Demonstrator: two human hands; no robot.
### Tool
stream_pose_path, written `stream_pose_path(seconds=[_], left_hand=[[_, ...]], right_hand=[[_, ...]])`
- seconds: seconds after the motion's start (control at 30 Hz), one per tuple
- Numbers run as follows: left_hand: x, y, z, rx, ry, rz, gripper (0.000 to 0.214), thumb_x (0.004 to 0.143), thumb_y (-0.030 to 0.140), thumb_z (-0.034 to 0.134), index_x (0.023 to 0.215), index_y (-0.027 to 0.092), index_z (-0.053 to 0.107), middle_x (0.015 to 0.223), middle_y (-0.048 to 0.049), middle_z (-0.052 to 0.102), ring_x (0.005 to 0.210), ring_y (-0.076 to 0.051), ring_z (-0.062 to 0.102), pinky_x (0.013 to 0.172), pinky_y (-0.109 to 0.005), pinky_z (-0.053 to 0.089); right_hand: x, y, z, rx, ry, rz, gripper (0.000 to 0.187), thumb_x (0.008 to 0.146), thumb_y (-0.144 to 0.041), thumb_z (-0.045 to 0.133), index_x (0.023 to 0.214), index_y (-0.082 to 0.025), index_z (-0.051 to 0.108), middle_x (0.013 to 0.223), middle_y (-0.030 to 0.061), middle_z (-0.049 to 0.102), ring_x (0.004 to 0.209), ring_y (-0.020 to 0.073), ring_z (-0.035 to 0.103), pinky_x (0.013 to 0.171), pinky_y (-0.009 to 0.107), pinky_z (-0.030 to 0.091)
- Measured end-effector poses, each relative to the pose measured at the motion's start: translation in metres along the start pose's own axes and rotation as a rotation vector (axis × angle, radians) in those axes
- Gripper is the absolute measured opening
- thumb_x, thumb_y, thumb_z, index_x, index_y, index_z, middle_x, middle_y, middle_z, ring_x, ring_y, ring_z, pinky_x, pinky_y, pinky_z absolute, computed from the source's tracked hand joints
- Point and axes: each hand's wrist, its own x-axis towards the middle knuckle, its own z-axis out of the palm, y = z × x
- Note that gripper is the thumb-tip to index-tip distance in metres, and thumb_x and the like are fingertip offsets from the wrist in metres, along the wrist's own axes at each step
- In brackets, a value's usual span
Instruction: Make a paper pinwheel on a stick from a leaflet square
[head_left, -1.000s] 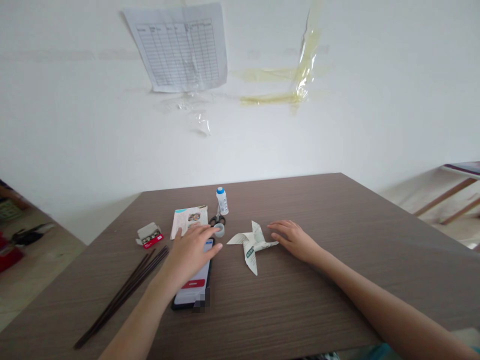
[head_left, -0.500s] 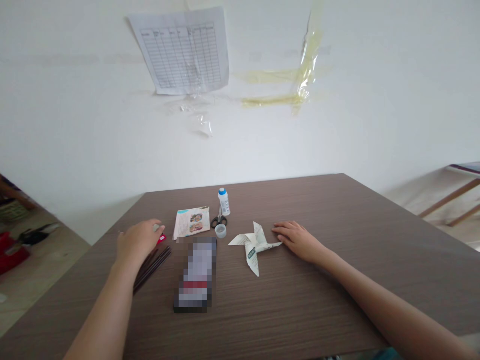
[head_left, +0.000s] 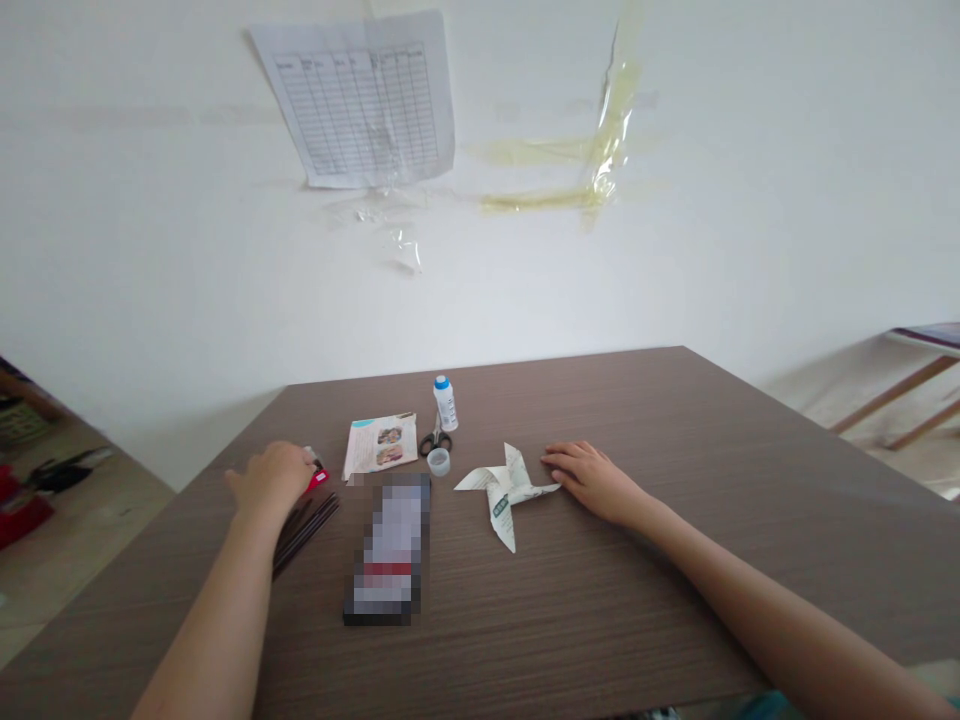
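Observation:
My left hand [head_left: 274, 478] is low over the left side of the table, back up, its fingers mostly hidden under it. Beside its right edge lies a small red-and-white item [head_left: 318, 472], and whether the hand grips anything does not show. Several thin dark sticks [head_left: 309, 530] lie just below it. My right hand [head_left: 589, 478] rests flat on the table, fingers stretched out. Its fingertips are near the right tip of a folded paper pinwheel [head_left: 504, 494] made of printed paper.
A phone-shaped pixelated object [head_left: 391, 550] lies in front. Behind it are a folded printed paper [head_left: 381, 446], a small clear cup [head_left: 439, 462], black-handled scissors [head_left: 436, 443] and a white bottle with a blue cap [head_left: 446, 405]. The table [head_left: 600, 640] meets a white wall.
My left hand has drawn back a little to the left, so more of the red-and-white item shows. My right hand and the pinwheel stay put; the view shifted slightly.

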Motion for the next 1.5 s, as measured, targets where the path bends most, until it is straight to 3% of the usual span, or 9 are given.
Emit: stream_pose_path(seconds=[0.1, 0.23, 0.6, 0.8, 0.97, 1.13, 1.33, 1.5], left_hand=[[-0.001, 0.006, 0.003, 0.066, -0.048, -0.097, 0.016, 0.106, 0.022, 0.081, 0.093, 0.020, 0.091, 0.115, -0.0181, 0.098, 0.130, -0.047, 0.090, 0.124, -0.078, 0.063], [-0.005, 0.012, 0.003, 0.094, -0.076, -0.121, 0.022, 0.113, 0.020, 0.075, 0.104, 0.018, 0.095, 0.133, -0.0229, 0.098, 0.141, -0.047, 0.089, 0.131, -0.081, 0.059], [-0.003, 0.011, 0.003, 0.119, -0.082, -0.125, 0.025, 0.112, 0.020, 0.070, 0.108, 0.016, 0.095, 0.125, -0.0221, 0.099, 0.142, -0.048, 0.088, 0.131, -0.083, 0.056], [-0.002, 0.012, 0.003, 0.107, -0.096, -0.108, 0.030, 0.114, 0.017, 0.067, 0.106, 0.015, 0.095, 0.145, -0.0268, 0.096, 0.144, -0.049, 0.089, 0.130, -0.081, 0.059], [-0.001, 0.009, 0.006, 0.085, -0.094, -0.088, 0.033, 0.114, 0.016, 0.065, 0.106, 0.017, 0.097, 0.152, -0.0246, 0.094, 0.146, -0.050, 0.087, 0.132, -0.086, 0.057], [0.000, 0.004, 0.008, 0.048, -0.091, -0.092, 0.034, 0.116, 0.019, 0.064, 0.102, 0.019, 0.095, 0.143, -0.0215, 0.095, 0.143, -0.049, 0.085, 0.132, -0.088, 0.054], [-0.002, 0.005, 0.008, -0.032, -0.067, -0.077, 0.033, 0.118, 0.019, 0.062, 0.097, 0.019, 0.087, 0.142, -0.0166, 0.093, 0.142, -0.045, 0.083, 0.134, -0.083, 0.055], [-0.006, 0.014, 0.007, -0.150, -0.022, -0.029, 0.039, 0.116, 0.012, 0.058, 0.090, 0.020, 0.086, 0.147, -0.0149, 0.091, 0.152, -0.047, 0.076, 0.135, -0.091, 0.052]], right_hand=[[0.001, 0.001, 0.001, -0.003, 0.002, -0.013, 0.044, 0.127, -0.033, 0.065, 0.160, -0.029, 0.093, 0.173, 0.0179, 0.086, 0.163, 0.0421, 0.079, 0.143, 0.067, 0.060], [0.001, 0.003, 0.003, 0.007, 0.026, -0.029, 0.041, 0.126, -0.035, 0.069, 0.157, -0.032, 0.095, 0.170, 0.0157, 0.088, 0.160, 0.0403, 0.080, 0.141, 0.065, 0.062], [0.001, -0.008, -0.003, -0.009, -0.022, 0.006, 0.044, 0.126, -0.033, 0.066, 0.161, -0.029, 0.093, 0.175, 0.0180, 0.085, 0.165, 0.0425, 0.077, 0.144, 0.068, 0.059], [0.000, -0.012, -0.007, -0.020, -0.042, 0.040, 0.045, 0.126, -0.033, 0.066, 0.162, -0.027, 0.092, 0.176, 0.0192, 0.084, 0.166, 0.0429, 0.076, 0.145, 0.067, 0.058], [0.000, -0.012, -0.006, -0.016, -0.041, 0.038, 0.046, 0.127, -0.034, 0.064, 0.164, -0.029, 0.091, 0.177, 0.0179, 0.083, 0.168, 0.0417, 0.074, 0.147, 0.067, 0.056], [0.000, -0.012, -0.005, -0.010, -0.039, 0.031, 0.047, 0.126, -0.034, 0.063, 0.163, -0.027, 0.091, 0.176, 0.0198, 0.083, 0.166, 0.0427, 0.075, 0.146, 0.069, 0.056], [0.000, -0.009, -0.003, 0.009, 0.004, -0.007, 0.043, 0.125, -0.034, 0.067, 0.158, -0.030, 0.093, 0.171, 0.0178, 0.087, 0.162, 0.0419, 0.078, 0.142, 0.068, 0.060], [0.001, -0.005, 0.000, 0.012, 0.025, -0.012, 0.038, 0.125, -0.034, 0.070, 0.152, -0.031, 0.096, 0.167, 0.0163, 0.089, 0.159, 0.0408, 0.080, 0.139, 0.065, 0.063]])
